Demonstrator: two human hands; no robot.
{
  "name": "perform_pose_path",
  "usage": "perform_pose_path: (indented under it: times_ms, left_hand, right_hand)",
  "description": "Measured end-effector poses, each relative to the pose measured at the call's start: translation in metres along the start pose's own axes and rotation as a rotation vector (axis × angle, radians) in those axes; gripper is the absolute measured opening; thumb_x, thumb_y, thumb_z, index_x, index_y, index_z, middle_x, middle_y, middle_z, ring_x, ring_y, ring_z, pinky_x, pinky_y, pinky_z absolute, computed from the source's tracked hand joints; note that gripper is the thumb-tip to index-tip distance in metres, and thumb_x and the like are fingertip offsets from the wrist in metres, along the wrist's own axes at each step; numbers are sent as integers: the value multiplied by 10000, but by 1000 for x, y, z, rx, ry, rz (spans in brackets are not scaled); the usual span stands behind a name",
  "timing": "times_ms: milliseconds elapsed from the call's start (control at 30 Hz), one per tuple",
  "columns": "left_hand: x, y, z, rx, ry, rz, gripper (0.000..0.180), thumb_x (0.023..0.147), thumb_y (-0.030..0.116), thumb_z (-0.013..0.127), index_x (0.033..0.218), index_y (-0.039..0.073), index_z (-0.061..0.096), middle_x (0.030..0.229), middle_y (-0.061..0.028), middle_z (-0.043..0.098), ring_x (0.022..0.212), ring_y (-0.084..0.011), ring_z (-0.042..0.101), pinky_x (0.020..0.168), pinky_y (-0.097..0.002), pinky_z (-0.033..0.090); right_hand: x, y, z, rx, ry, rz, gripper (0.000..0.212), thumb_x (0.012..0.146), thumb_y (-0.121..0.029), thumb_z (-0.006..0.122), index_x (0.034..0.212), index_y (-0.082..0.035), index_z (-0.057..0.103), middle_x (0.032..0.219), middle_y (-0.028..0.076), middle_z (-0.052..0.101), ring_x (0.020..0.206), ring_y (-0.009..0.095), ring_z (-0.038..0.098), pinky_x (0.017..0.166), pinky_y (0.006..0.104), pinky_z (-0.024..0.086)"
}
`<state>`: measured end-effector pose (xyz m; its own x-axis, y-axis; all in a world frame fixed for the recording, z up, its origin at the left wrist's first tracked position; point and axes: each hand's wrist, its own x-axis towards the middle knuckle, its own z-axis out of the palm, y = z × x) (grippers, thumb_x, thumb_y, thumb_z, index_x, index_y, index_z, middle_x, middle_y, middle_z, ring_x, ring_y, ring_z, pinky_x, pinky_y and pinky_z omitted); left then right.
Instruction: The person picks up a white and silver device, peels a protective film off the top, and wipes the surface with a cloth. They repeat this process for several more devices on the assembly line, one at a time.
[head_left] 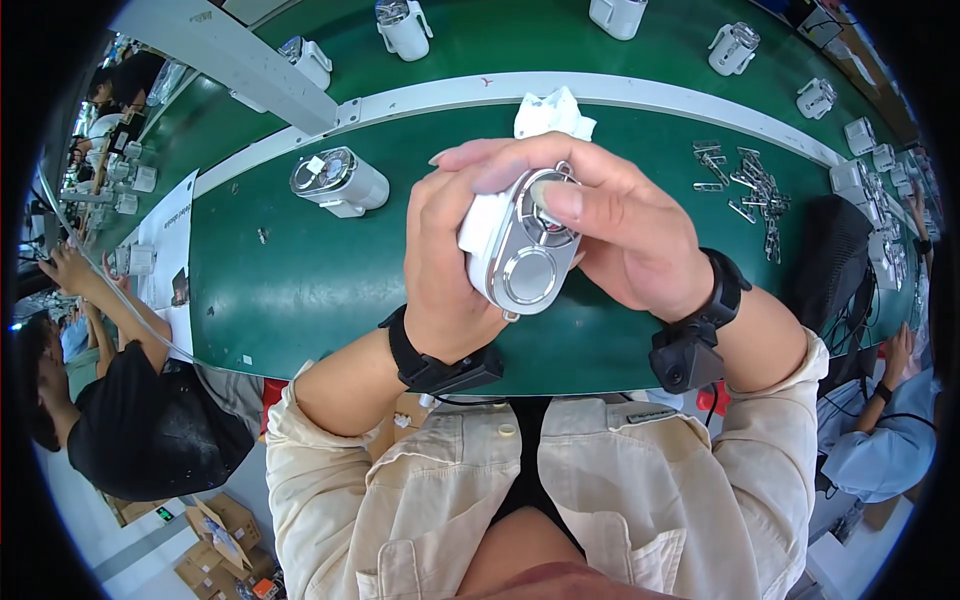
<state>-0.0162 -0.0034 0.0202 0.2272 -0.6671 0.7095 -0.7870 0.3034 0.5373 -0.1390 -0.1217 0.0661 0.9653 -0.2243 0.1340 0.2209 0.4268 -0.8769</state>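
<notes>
Device (512,255) | left hand (440,245) clasping its left side | right hand (645,235) gripping far end

The fingers (604,168) partly hide the white device (512,248)

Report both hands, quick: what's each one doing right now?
Left hand: closed around the side of the white-and-silver device.
Right hand: holding the same device, thumb on its silver end.

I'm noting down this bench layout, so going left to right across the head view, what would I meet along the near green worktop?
Loose white device → left hand → held white device → right hand → scattered metal pieces → black object.
</notes>
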Motion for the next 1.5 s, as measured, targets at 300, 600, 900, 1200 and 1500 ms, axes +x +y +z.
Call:
perform_pose_path:
  times_ms: [300,600,900,1200,1500]
  left_hand:
    - [-2,-3,7,-1,37,-49,767,660,121,846,1296,53,422,1171,-121,544,1051,-319,521,884,-396,430]
    - [-3,-4,8,-21,21,-15,778,660,110,842,1306,54,412,1210,-121,531,1081,-321,509,910,-410,414]
    - [-8,-7,13,-60,85,-12,817,630,134,881,1295,61,411,1182,-132,504,1081,-316,513,891,-404,429]
    - [-14,-5,13,-210,60,-148,833,625,137,891,1296,77,400,1168,-131,499,1062,-298,517,878,-404,432]
    - [-21,-9,12,-181,-3,-111,848,616,105,896,1296,78,390,1171,-121,489,1053,-276,528,880,-363,440]
  right_hand:
    - [4,13,-7,-31,-50,-110,395,985,-283,471,1245,11,522,1399,243,435,1225,277,504,1023,371,405]
    - [2,10,0,82,46,-29,415,987,-283,475,1281,10,504,1402,225,440,1250,270,484,1048,380,384]
    - [5,7,-13,-31,-116,-21,446,982,-297,490,1306,9,494,1420,209,428,1245,246,492,1038,365,397]
    - [2,2,-2,137,-20,24,475,961,-291,550,1324,10,495,1428,186,432,1246,227,496,1028,364,409]
    - [2,4,-14,-80,-185,-41,520,951,-285,572,1365,11,464,1450,177,411,1261,227,478,1041,362,398]
